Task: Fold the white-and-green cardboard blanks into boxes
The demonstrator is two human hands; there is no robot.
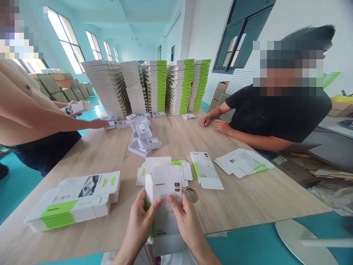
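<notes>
Near the table's front edge I hold a white and green carton [167, 217], printed CEUKAZ, upright between both hands. My left hand [143, 217] is closed on its left side, thumb on the front panel. On the right side my right hand [186, 219] grips it, its thumb also pressing the front. The carton's top reaches in front of some flat cartons [187, 171] lying on the table. To the right lie a single carton [208, 170] and more flattened cartons [242, 162]. A roll of tape [192, 195] sits beside my right fingers.
A stack of flat cartons [68, 202] lies on the left of the wooden table [248, 202]. Clear plastic trays [143, 129] are heaped mid-table, with tall box stacks [157, 86] behind. One person [41, 103] reaches in at left; another [275, 114] sits at right, forearms on the table.
</notes>
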